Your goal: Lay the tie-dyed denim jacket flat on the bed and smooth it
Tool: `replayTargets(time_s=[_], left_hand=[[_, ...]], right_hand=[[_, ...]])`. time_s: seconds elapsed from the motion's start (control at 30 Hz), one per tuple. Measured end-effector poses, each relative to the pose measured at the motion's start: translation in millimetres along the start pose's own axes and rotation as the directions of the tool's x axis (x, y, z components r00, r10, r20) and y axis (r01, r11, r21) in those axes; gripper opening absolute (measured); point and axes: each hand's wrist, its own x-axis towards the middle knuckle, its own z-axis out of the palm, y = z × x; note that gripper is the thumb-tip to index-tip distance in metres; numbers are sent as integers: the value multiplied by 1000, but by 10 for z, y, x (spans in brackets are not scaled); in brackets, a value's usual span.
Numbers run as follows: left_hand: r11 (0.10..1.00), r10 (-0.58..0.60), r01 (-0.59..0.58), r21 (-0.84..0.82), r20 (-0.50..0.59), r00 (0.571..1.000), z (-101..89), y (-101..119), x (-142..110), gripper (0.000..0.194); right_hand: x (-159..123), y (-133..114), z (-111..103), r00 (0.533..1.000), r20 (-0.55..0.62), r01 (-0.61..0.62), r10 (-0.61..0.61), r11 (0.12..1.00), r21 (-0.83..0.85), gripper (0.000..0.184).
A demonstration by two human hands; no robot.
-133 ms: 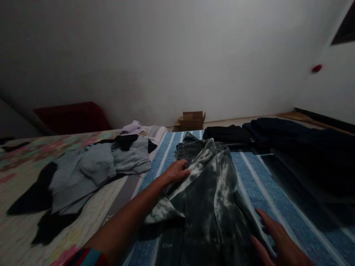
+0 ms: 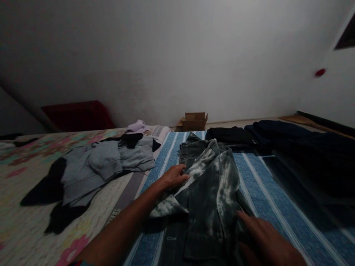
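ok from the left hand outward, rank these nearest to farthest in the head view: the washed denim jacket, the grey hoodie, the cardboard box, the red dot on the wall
1. Washed denim jacket: touched by the left hand, lying on the blue striped sheet.
2. Grey hoodie: to the hand's left, on the floral cover.
3. Cardboard box: beyond the bed, against the back wall.
4. Red dot: high on the wall, far right.
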Motion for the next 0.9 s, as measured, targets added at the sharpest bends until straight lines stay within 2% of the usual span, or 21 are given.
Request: replayTargets(time_s=[0.07, 0.13, 0.23, 0.33, 0.37, 0.43, 0.5, 0.53, 0.6, 0.67, 0.77, 0.83, 0.9], left_hand=[[1000, -21, 22, -5, 11, 1000, 5, -13, -112, 32], [999, -44, 44, -5, 19, 999, 25, -32, -196, 31], [997, -80, 80, 8, 5, 997, 74, -65, -290, 31], [994, -103, 104, 38, -17, 994, 127, -83, -351, 30], [993, -107, 108, 46, -22, 994, 144, -84, -364, 30], [992, -113, 115, 54, -31, 993, 175, -80, -381, 29], [991, -121, 123, 59, -35, 992, 198, -70, -389, 28], [990, -125, 127, 60, -36, 992, 205, -62, -391, 28], [989, -131, 133, 65, -35, 991, 213, -44, -389, 27], [987, -140, 143, 75, -37, 989, 213, -23, -386, 27], [983, -157, 160, 87, -41, 987, 206, 6, -382, 26], [982, -165, 168, 89, -41, 985, 200, 18, -381, 25], [981, -171, 173, 88, -37, 985, 195, 21, -380, 25]], right_hand=[[137, -135, 24, 976, 190, 121, -101, 988, -97, 68], [276, -287, 81, 938, 342, 134, -55, 968, -211, 73], [446, -446, 153, 885, 447, 32, 131, 941, -338, 55], [545, -437, 107, 853, 477, -91, 212, 960, -263, 36], [563, -392, 55, 858, 464, -135, 218, 969, -205, 32], [586, -243, -106, 897, 375, -210, 234, 972, -104, 27], [599, -28, -329, 944, 191, -254, 269, 962, -98, 26], [602, 95, -453, 953, 66, -283, 297, 946, -160, 26], [597, 349, -696, 919, -142, -393, 367, 855, -338, 29], [565, 585, -886, 849, -238, -527, 472, 720, -452, 33], [446, 852, -1000, 733, -115, -621, 670, 590, -517, 35], [323, 949, -973, 665, 2, -630, 747, 562, -536, 35], [189, 957, -913, 648, 40, -620, 761, 557, -552, 34]])
